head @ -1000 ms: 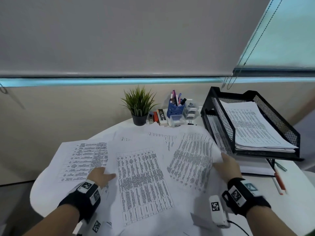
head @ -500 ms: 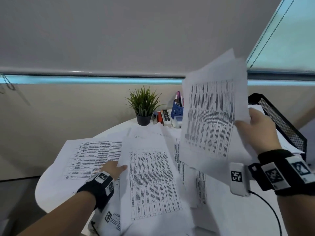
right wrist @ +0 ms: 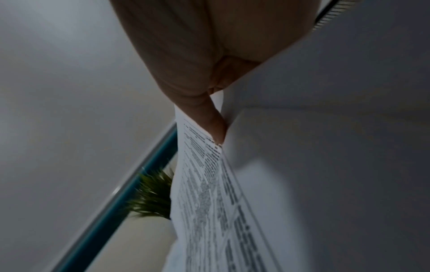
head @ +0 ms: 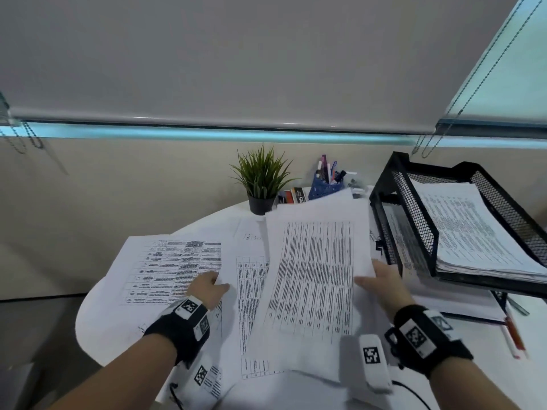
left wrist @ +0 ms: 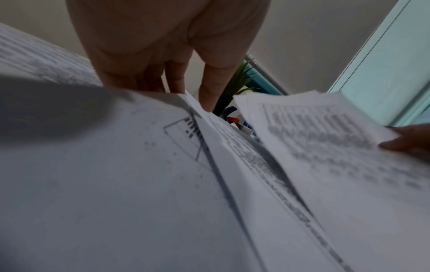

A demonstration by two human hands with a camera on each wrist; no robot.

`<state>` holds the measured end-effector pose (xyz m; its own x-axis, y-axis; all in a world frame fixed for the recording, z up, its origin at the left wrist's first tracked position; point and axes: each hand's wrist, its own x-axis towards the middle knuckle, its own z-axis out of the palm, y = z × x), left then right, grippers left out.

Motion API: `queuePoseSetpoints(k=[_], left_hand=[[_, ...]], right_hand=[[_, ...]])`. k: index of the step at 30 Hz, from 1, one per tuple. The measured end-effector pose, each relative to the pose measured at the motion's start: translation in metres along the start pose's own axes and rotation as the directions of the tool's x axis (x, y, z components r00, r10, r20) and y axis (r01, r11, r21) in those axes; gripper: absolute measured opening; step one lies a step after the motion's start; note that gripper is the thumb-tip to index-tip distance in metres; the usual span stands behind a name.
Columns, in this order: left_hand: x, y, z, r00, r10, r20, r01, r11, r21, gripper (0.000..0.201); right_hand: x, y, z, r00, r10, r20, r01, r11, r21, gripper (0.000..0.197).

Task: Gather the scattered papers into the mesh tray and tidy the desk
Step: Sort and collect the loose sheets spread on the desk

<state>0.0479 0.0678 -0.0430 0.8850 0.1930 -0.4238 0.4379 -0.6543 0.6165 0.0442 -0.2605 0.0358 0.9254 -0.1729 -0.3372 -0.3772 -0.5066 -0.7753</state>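
My right hand (head: 381,279) pinches a sheaf of printed papers (head: 316,276) by its right edge, thumb (right wrist: 209,119) on top, low over the middle of the white round desk (head: 97,327). My left hand (head: 207,287) rests on a loose printed sheet (head: 171,267) at the left, and its fingers (left wrist: 174,81) touch a sheet's edge. More sheets (head: 251,294) lie under the sheaf. The black mesh tray (head: 414,220) stands at the right, just beyond my right hand, and its top tier holds a paper stack (head: 467,229).
A potted plant (head: 262,179), small boxes (head: 296,195) and a blue pen cup (head: 324,187) stand at the desk's back edge. A red pen (head: 513,335) lies on papers under the tray's front. The desk's rim curves off at the left.
My right hand gripped the sheaf, raised it upright, then brought it down low over the desk's middle beside the tray. My left hand stayed on the left sheet.
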Motion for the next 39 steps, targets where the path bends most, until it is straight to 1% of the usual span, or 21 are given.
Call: queuePoseSetpoints(k=[2, 4, 6, 8, 9, 12, 14, 15, 17, 19, 21, 23, 24, 26, 27, 28, 30, 32, 35, 38, 39], left_hand=[[-0.002, -0.001, 0.005, 0.999, 0.050, -0.017, -0.050, 0.999, 0.008, 0.039], [-0.002, -0.005, 0.012, 0.995, 0.098, 0.008, -0.098, 0.993, -0.062, 0.039], [-0.005, -0.007, 0.016, 0.987, 0.145, 0.068, -0.133, 0.978, -0.159, 0.029], [-0.009, -0.005, 0.015, 0.984, 0.144, 0.102, -0.124, 0.975, -0.182, 0.027], [-0.010, -0.003, 0.016, 0.983, 0.153, 0.102, -0.133, 0.976, -0.174, 0.028], [-0.014, 0.004, 0.016, 0.985, 0.134, 0.105, -0.131, 0.991, -0.035, 0.028], [-0.020, 0.008, 0.018, 0.981, 0.121, 0.154, -0.133, 0.989, 0.071, 0.027], [-0.021, 0.009, 0.019, 0.979, 0.114, 0.168, -0.131, 0.987, 0.094, 0.033], [-0.024, 0.011, 0.023, 0.979, 0.104, 0.175, -0.116, 0.992, 0.057, 0.042], [-0.026, 0.014, 0.026, 0.978, 0.111, 0.178, -0.108, 0.994, -0.023, 0.038], [-0.028, 0.016, 0.028, 0.972, 0.118, 0.205, -0.103, 0.991, -0.080, 0.032], [-0.027, 0.015, 0.029, 0.968, 0.110, 0.225, -0.087, 0.990, -0.108, 0.039], [-0.026, 0.013, 0.028, 0.969, 0.103, 0.225, -0.079, 0.990, -0.115, 0.042], [-0.021, 0.008, 0.022, 0.971, 0.136, 0.196, -0.114, 0.987, -0.117, 0.035], [-0.017, 0.004, 0.018, 0.971, 0.166, 0.174, -0.156, 0.985, -0.069, 0.033], [-0.013, 0.000, 0.013, 0.969, 0.192, 0.158, -0.199, 0.980, 0.028, 0.041], [-0.009, -0.010, 0.005, 0.971, 0.181, 0.155, -0.224, 0.915, 0.334, 0.070], [-0.007, -0.020, -0.001, 0.977, 0.121, 0.175, -0.196, 0.832, 0.519, 0.093], [-0.007, -0.027, -0.007, 0.961, 0.108, 0.256, -0.244, 0.771, 0.588, 0.101], [-0.007, -0.026, -0.011, 0.955, 0.087, 0.285, -0.251, 0.751, 0.610, 0.099], [-0.007, -0.025, -0.010, 0.953, 0.082, 0.292, -0.253, 0.747, 0.615, 0.098]], right_hand=[[0.003, 0.017, 0.011, 0.998, 0.063, 0.014, -0.062, 0.997, -0.036, 0.014], [0.004, 0.030, 0.021, 0.991, 0.120, 0.050, -0.119, 0.993, -0.028, 0.019], [0.000, 0.038, 0.029, 0.985, 0.156, 0.072, -0.153, 0.987, -0.045, 0.040], [0.000, 0.044, 0.036, 0.980, 0.188, 0.065, -0.184, 0.981, -0.061, 0.059], [0.000, 0.045, 0.038, 0.979, 0.195, 0.062, -0.193, 0.980, -0.040, 0.057], [-0.002, 0.038, 0.044, 0.980, 0.191, 0.053, -0.193, 0.980, 0.043, 0.032], [-0.002, 0.033, 0.046, 0.978, 0.196, 0.071, -0.202, 0.975, 0.091, 0.036], [-0.004, 0.029, 0.047, 0.974, 0.211, 0.080, -0.219, 0.970, 0.102, 0.039], [-0.004, 0.027, 0.048, 0.954, 0.261, 0.145, -0.283, 0.947, 0.154, 0.036], [-0.001, 0.026, 0.050, 0.931, 0.301, 0.205, -0.342, 0.916, 0.209, 0.027], [0.004, 0.029, 0.052, 0.928, 0.312, 0.204, -0.351, 0.916, 0.194, 0.020], [0.006, 0.029, 0.052, 0.929, 0.300, 0.216, -0.337, 0.928, 0.161, 0.012], [0.006, 0.029, 0.051, 0.927, 0.307, 0.217, -0.342, 0.928, 0.148, 0.011], [0.008, 0.033, 0.048, 0.916, 0.333, 0.223, -0.369, 0.918, 0.145, 0.014], [0.010, 0.035, 0.047, 0.914, 0.336, 0.229, -0.381, 0.904, 0.193, 0.013], [0.010, 0.036, 0.045, 0.911, 0.351, 0.218, -0.397, 0.890, 0.224, 0.013], [0.015, 0.040, 0.042, 0.914, 0.365, 0.174, -0.396, 0.895, 0.203, 0.021], [0.019, 0.046, 0.037, 0.920, 0.375, 0.117, -0.392, 0.897, 0.205, 0.031], [0.023, 0.054, 0.031, 0.920, 0.382, 0.091, -0.393, 0.894, 0.215, 0.042], [0.023, 0.056, 0.029, 0.923, 0.370, 0.104, -0.384, 0.897, 0.217, 0.026], [0.025, 0.056, 0.030, 0.918, 0.380, 0.118, -0.397, 0.896, 0.201, 0.033]])
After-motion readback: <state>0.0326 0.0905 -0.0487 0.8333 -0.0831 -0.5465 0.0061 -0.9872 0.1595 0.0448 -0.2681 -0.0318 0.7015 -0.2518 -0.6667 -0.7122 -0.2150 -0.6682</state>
